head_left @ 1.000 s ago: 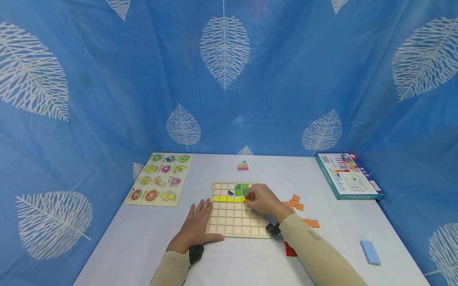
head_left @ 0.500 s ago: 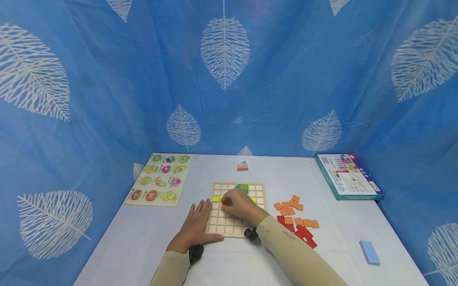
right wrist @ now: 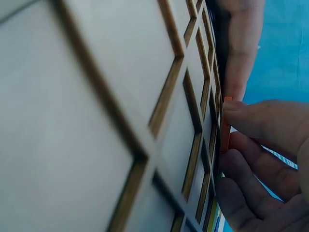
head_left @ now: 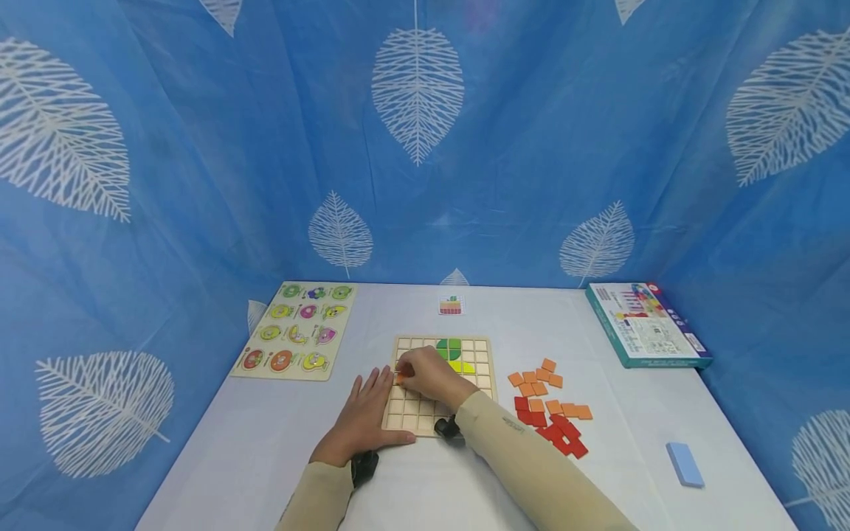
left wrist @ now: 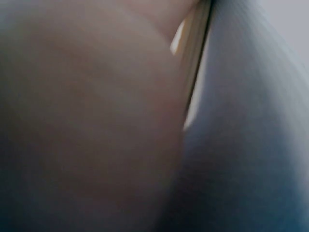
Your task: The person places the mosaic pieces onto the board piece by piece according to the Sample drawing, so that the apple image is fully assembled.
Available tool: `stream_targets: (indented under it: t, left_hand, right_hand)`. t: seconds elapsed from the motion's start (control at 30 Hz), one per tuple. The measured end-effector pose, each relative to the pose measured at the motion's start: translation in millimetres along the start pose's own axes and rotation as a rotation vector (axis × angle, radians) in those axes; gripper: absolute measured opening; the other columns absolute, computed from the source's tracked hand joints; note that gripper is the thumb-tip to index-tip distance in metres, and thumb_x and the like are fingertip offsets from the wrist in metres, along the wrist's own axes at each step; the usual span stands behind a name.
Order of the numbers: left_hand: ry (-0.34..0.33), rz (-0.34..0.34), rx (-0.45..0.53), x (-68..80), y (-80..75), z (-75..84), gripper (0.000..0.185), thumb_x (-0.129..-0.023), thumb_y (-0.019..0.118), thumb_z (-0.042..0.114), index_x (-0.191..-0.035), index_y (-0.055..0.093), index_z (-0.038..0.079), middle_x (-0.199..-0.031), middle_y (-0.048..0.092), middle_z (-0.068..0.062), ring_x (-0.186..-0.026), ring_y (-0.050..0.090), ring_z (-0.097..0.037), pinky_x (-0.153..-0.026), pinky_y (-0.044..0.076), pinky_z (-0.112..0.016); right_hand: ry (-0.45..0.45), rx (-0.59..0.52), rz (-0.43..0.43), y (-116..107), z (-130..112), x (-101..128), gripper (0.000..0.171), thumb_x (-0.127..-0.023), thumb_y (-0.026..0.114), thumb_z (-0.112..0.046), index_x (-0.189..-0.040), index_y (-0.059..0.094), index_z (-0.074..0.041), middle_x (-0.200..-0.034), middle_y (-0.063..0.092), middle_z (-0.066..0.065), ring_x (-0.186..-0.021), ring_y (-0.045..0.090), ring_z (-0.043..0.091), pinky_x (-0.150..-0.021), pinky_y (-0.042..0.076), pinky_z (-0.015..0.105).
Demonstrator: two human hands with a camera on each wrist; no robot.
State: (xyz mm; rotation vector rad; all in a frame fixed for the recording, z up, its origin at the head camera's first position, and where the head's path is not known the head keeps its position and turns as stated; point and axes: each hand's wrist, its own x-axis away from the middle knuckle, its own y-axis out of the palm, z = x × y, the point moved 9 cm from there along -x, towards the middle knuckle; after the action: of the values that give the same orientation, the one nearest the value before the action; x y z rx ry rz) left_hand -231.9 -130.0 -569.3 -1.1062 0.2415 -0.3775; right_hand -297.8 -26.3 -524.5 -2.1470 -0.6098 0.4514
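A wooden grid board (head_left: 481, 377) lies at the table's middle, with green and yellow tiles (head_left: 454, 354) in its upper rows. My right hand (head_left: 420, 374) reaches over the board's left side and pinches a small orange tile (head_left: 398, 379) at the left column. The right wrist view shows that orange tile (right wrist: 225, 126) edge-on between my fingertips (right wrist: 260, 121), right above the grid board (right wrist: 96, 106). My left hand (head_left: 364, 417) lies flat on the table and touches the board's left edge. The left wrist view is filled by a blurred left hand (left wrist: 87, 121).
Loose orange tiles (head_left: 546, 380) and red tiles (head_left: 556, 431) lie right of the board. A fruit peg puzzle (head_left: 295, 332) is at the left, a pattern card (head_left: 450, 304) behind the board, a game box (head_left: 647, 325) at far right, a blue block (head_left: 684, 464) near right.
My right hand has moved left across the board, from its right side to the left column, carrying the orange tile. The left hand has stayed put.
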Motion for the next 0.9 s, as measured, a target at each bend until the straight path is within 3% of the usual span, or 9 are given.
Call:
stream_targets:
  t: [0.4, 0.63, 0.9]
  left_hand:
    - [-0.005, -0.002, -0.005, 1.7, -1.2, 1.2, 0.135, -0.075, 0.077, 0.081, -0.166, 0.02, -0.001, -0.171, 0.023, -0.018, -0.158, 0.015, -0.037, -0.125, 0.005, -0.059]
    - [-0.009, 0.003, 0.001, 1.1, -0.8, 1.4, 0.136, -0.074, 0.078, 0.08, -0.166, 0.022, -0.001, -0.171, 0.024, -0.018, -0.158, 0.016, -0.037, -0.125, 0.005, -0.059]
    - [-0.014, -0.009, -0.023, 0.4, -2.9, 2.8, 0.135, -0.074, 0.077, 0.082, -0.166, 0.024, -0.001, -0.171, 0.023, -0.019, -0.157, 0.016, -0.038, -0.125, 0.006, -0.06]
  right_hand:
    - [0.01, -0.008, 0.012, 3.8, -1.0, -6.9, 0.011, -0.089, 0.087, -0.009, -0.094, 0.079, -0.015, -0.086, 0.069, -0.011, -0.08, 0.062, 0.004, -0.081, 0.055, 0.025]
    - [0.05, -0.033, 0.0, 3.5, 5.4, -4.0, 0.018, -0.088, 0.088, -0.012, -0.104, 0.079, -0.013, -0.093, 0.07, -0.01, -0.084, 0.062, 0.006, -0.083, 0.055, 0.026]
    - [0.059, -0.058, 0.017, -15.6, 18.7, 9.6, 0.019, -0.094, 0.083, -0.015, -0.112, 0.078, -0.01, -0.106, 0.073, -0.003, -0.096, 0.066, 0.009, -0.089, 0.057, 0.032]
